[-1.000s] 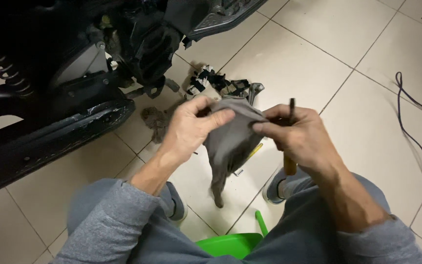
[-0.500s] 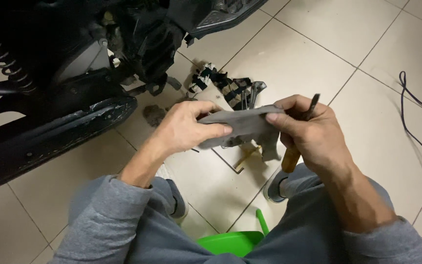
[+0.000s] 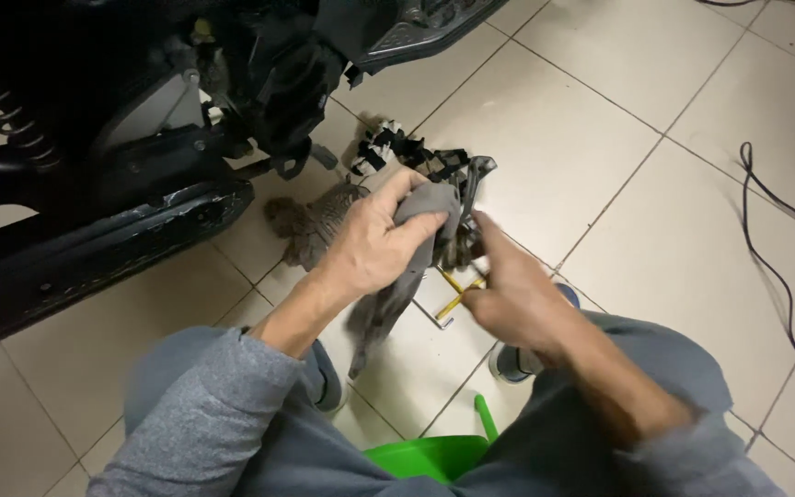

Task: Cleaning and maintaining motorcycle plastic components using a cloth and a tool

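My left hand (image 3: 374,244) is shut on a grey cloth (image 3: 411,276), bunched at the top, with its tail hanging down toward my knees. My right hand (image 3: 508,294) is just right of it, blurred, its index finger stretched toward the cloth and the other fingers curled. Whether it still grips the tool is hidden. Under both hands a white flat piece with yellow sticks (image 3: 451,299) lies on the tiled floor (image 3: 618,184). I am crouching in grey sleeves and trousers.
A dark scooter body (image 3: 112,230) with a coil spring (image 3: 2,115) fills the upper left. Black loose parts (image 3: 425,161) and a second grey rag (image 3: 310,221) lie beside it. A green plastic item (image 3: 430,456) sits between my legs. Black cables (image 3: 784,267) run at right.
The cloth was stretched between both hands; now the left hand alone holds it bunched. The right hand has let go of it and dropped lower right. The tool's handle no longer shows.
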